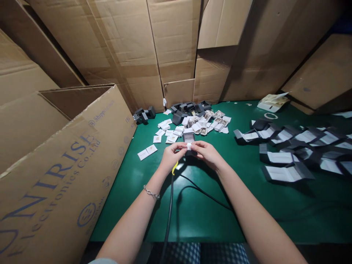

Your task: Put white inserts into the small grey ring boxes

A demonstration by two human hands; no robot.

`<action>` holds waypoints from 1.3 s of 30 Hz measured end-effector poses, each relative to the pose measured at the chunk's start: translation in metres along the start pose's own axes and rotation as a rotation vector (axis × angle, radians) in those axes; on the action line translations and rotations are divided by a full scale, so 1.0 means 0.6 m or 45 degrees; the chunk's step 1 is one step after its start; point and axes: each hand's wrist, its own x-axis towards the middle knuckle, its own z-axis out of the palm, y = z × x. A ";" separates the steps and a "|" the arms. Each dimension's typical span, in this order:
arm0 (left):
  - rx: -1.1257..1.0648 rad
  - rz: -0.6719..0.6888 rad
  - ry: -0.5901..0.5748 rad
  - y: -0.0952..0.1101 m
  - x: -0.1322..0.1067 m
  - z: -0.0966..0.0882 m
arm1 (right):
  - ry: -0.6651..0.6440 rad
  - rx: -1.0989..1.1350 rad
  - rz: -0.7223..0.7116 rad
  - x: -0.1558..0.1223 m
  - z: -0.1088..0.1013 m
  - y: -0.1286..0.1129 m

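Note:
My left hand (173, 156) and my right hand (208, 154) meet at the middle of the green table. Between their fingertips they pinch a small white insert (189, 146), one hand at each side. Directly at the insert is a small dark jewelry-type box with its lid (189, 137) raised. My fingers partly cover the box's lower half, so whether the insert is inside it or just above is hard to make out. Beyond the box lies a heap of white inserts (203, 124), with a pile of dark boxes (187, 110) behind it.
Unfolded dark cases with white linings (286, 172) spread over the right side. White cards (147, 152) lie left of my hands. A large carton (96, 157) stands at left. A black cable (170, 205) with a yellow tag (175, 167) runs below my hands. Cardboard (176, 44) walls the back.

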 end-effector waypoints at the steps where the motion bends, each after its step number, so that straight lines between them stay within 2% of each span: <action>1: -0.055 -0.027 0.005 -0.001 0.001 0.001 | 0.002 0.007 -0.003 0.000 0.001 0.000; 6: -0.253 -0.202 0.058 -0.009 0.003 0.007 | 0.014 0.030 -0.037 0.001 0.003 -0.001; 9: -0.290 -0.319 -0.015 -0.007 0.001 0.006 | -0.001 0.012 -0.078 -0.001 0.003 -0.001; 13: -0.263 -0.356 -0.087 0.000 0.000 0.003 | -0.039 -0.018 -0.108 -0.004 0.001 -0.001; 18: -0.401 -0.444 -0.186 -0.005 0.002 -0.004 | -0.122 -0.029 -0.085 -0.009 0.002 -0.008; 23: -0.416 -0.433 -0.221 -0.016 0.005 -0.011 | -0.173 -0.051 -0.029 -0.016 0.002 -0.018; 30: -0.343 -0.374 -0.208 -0.011 0.002 -0.006 | -0.190 -0.151 -0.094 -0.010 -0.001 -0.009; 35: -0.160 -0.329 -0.179 0.004 -0.002 0.001 | -0.154 -0.220 -0.106 -0.008 0.001 -0.005; 39: -0.029 -0.259 -0.160 0.002 -0.002 0.004 | -0.161 -0.318 -0.154 -0.007 0.001 -0.003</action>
